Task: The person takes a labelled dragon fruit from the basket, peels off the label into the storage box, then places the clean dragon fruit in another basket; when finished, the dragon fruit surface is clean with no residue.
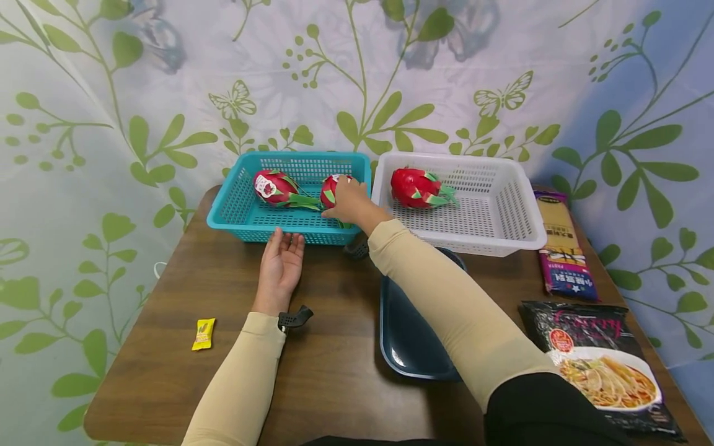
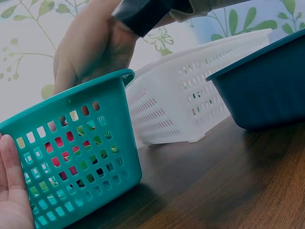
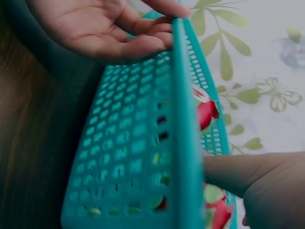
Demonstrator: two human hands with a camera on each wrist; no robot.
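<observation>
Two red dragon fruits with green scales lie in the teal basket (image 1: 240, 233). The left dragon fruit (image 1: 273, 187) carries a white sticker, and its green tips point right. Over the other dragon fruit (image 1: 329, 191), at the basket's right end, my right hand (image 1: 354, 203) reaches in and grips it, hiding much of it. My left hand (image 1: 282, 263) is palm up with its fingers extended at the basket's front rim. In the left wrist view, red and green show through the holes of the basket wall (image 2: 81, 148).
Right of the teal basket stands a white basket (image 1: 515, 244) with one dragon fruit (image 1: 415, 188). A dark blue tray (image 1: 413, 347) lies under my right forearm. A pasta pack (image 1: 566, 248) and a black noodle bag (image 1: 602, 365) line the right; a yellow packet (image 1: 204, 334) lies left.
</observation>
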